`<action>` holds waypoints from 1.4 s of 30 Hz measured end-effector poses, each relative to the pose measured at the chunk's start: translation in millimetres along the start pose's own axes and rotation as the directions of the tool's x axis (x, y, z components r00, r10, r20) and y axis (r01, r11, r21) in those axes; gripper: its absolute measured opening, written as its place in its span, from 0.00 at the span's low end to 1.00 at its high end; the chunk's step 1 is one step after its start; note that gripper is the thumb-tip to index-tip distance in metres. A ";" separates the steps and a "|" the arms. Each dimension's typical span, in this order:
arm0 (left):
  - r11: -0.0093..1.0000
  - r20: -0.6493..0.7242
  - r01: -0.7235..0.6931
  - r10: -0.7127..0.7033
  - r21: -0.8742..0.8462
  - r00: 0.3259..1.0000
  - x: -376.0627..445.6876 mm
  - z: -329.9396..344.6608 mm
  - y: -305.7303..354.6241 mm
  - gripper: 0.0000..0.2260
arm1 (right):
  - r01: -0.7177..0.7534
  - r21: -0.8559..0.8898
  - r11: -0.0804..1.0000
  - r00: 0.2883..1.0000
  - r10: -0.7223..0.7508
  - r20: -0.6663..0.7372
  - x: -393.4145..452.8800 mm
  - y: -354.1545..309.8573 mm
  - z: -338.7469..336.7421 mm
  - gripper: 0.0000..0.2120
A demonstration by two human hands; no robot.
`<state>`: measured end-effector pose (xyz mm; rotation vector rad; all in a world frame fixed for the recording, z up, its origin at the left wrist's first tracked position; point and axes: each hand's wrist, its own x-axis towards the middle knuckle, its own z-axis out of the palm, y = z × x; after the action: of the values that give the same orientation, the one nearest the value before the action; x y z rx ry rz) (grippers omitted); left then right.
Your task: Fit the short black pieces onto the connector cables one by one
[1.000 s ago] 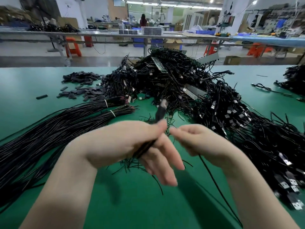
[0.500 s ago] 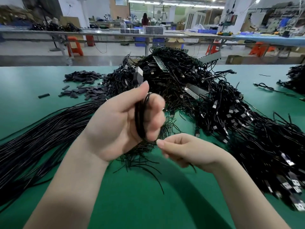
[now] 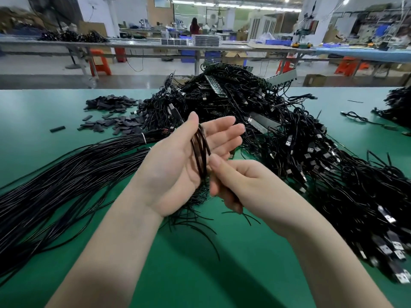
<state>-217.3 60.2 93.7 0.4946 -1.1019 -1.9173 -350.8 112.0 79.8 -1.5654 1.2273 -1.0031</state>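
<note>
Factory floor, long benches behind; green worktop [image 3: 66, 112] in front. On it: a heap of short black pieces [image 3: 115, 114] at far left; a tied bundle of plain cables [image 3: 73, 174] along the left; a large tangle of connector cables [image 3: 300, 152] from centre to right. Left hand [image 3: 186, 156], palm up, fingers mostly straight, with a few loops of one cable [image 3: 200, 154] lying across the palm, thumb alongside them; the connector end [image 3: 175, 112] sticks out beyond the thumb. Right hand [image 3: 235, 181], fingers curled, its grip pinching the same cable just below the loops. Step in hand, by my reading: gathering one cable into a coil, its piece probably fitted, though too small to tell. Next move likely calls for setting the coil aside, then picking a fresh piece and a bare cable end.
</note>
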 end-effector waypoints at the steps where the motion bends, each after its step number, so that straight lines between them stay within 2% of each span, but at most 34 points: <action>1: 0.999 -0.010 -0.022 0.022 -0.032 1.000 -0.4 2.2 -0.3 0.20 | -0.035 -0.036 0.999 0.999 0.036 0.013 0.7 2.6 -2.4 0.22; 4: 0.997 -0.037 -0.065 0.063 -0.038 0.997 -1.9 6.8 -2.5 0.18 | -0.078 -0.093 0.993 0.996 0.082 0.039 1.5 7.2 -6.1 0.18; 7: 1.000 0.022 -0.013 0.013 0.004 1.000 -3.8 9.3 -5.7 0.20 | 0.014 0.100 0.995 0.998 -0.019 0.057 1.9 10.8 -4.4 0.16; 9: 0.999 0.072 0.019 -0.020 0.027 0.997 -5.4 10.7 -7.9 0.17 | 0.080 0.198 0.977 0.996 -0.087 0.030 2.9 11.3 -1.3 0.14; 11: 0.998 0.093 0.029 -0.034 0.058 0.995 -6.2 8.2 -9.1 0.15 | 0.138 0.168 0.976 0.990 -0.138 -0.016 4.4 11.5 1.9 0.07; 15: 0.968 0.136 0.011 -0.047 0.252 0.990 -7.9 -2.4 -4.4 0.15 | 0.159 -0.009 0.987 0.984 -0.160 -0.077 6.0 11.8 2.2 0.12; 17: 0.893 0.073 -0.016 -0.019 0.450 0.997 -10.2 -5.9 0.6 0.17 | 0.159 -0.090 0.983 0.980 -0.168 -0.103 7.2 13.0 1.4 0.16; 19: 0.818 0.010 -0.026 0.025 0.575 1.000 -10.8 -6.5 3.2 0.19 | 0.150 -0.139 0.979 0.975 -0.170 -0.143 8.3 15.1 1.9 0.12; 22: 0.757 -0.042 -0.039 0.088 0.653 0.995 -10.3 -5.7 1.2 0.20 | 0.128 -0.085 0.988 0.982 -0.138 -0.129 10.4 18.9 9.3 0.05; 25: 0.780 -0.124 0.003 0.096 0.626 0.988 -8.5 -3.2 -1.8 0.20 | 0.150 -0.071 0.986 0.987 -0.154 -0.051 11.3 19.9 15.6 0.08; 28: 0.707 -0.192 0.035 0.144 0.707 0.971 -3.3 -5.9 -7.1 0.20 | 0.127 -0.224 0.966 0.987 -0.146 -0.072 13.8 25.1 19.8 0.18; 29: 0.674 -0.210 0.050 0.158 0.737 0.965 -1.8 -6.9 -10.7 0.20 | 0.114 -0.296 0.948 0.984 -0.149 -0.099 14.8 27.6 22.3 0.16; 31: 0.620 -0.239 0.093 0.155 0.779 0.959 0.4 -6.3 -16.1 0.23 | 0.094 -0.451 0.887 0.964 -0.194 -0.180 17.3 30.5 24.5 0.04; 32: 0.601 -0.257 0.122 0.145 0.790 0.955 0.8 -7.1 -16.1 0.24 | 0.074 -0.484 0.872 0.952 -0.206 -0.225 18.8 32.0 23.2 0.04; 33: 0.594 -0.265 0.140 0.129 0.792 0.955 -0.1 -8.6 -13.5 0.24 | 0.041 -0.474 0.880 0.949 -0.183 -0.257 20.6 33.9 20.3 0.08; 34: 0.594 -0.257 0.140 0.118 0.793 0.959 -2.8 -10.7 -8.9 0.21 | -0.001 -0.384 0.923 0.951 -0.118 -0.285 22.6 36.7 15.3 0.10; 35: 0.558 -0.223 0.114 0.132 0.822 0.966 -6.3 -14.9 -3.0 0.17 | -0.055 -0.215 0.975 0.957 -0.010 -0.291 24.0 39.4 8.5 0.12; 36: 0.454 -0.170 0.075 0.171 0.888 0.971 -10.7 -19.4 4.0 0.14 | -0.122 -0.013 0.992 0.963 0.115 -0.243 24.3 42.9 0.5 0.12; 38: 0.149 -0.038 -0.011 0.318 0.989 0.947 -17.4 -26.6 14.0 0.17 | -0.240 0.302 0.923 0.965 0.261 -0.032 21.4 50.6 -14.3 0.12; 39: -0.020 0.045 -0.041 0.356 0.999 0.934 -17.9 -27.7 15.8 0.21 | -0.281 0.357 0.891 0.959 0.273 0.072 19.7 54.6 -19.7 0.12; 40: -0.209 0.128 -0.060 0.330 0.976 0.935 -15.0 -27.0 14.7 0.27 | -0.313 0.361 0.878 0.949 0.274 0.155 18.3 57.7 -23.0 0.13; 41: -0.396 0.182 -0.075 0.240 0.915 0.954 -9.9 -24.9 11.5 0.32 | -0.338 0.333 0.880 0.936 0.280 0.212 17.4 59.3 -24.6 0.13; 42: -0.532 0.209 -0.118 0.116 0.839 0.971 -3.6 -22.4 6.6 0.35 | -0.359 0.284 0.889 0.923 0.292 0.252 16.4 59.8 -24.9 0.14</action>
<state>-197.0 50.2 87.1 1.1928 -2.6252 0.1801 -387.3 84.7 30.9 -1.1251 1.0742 -0.7580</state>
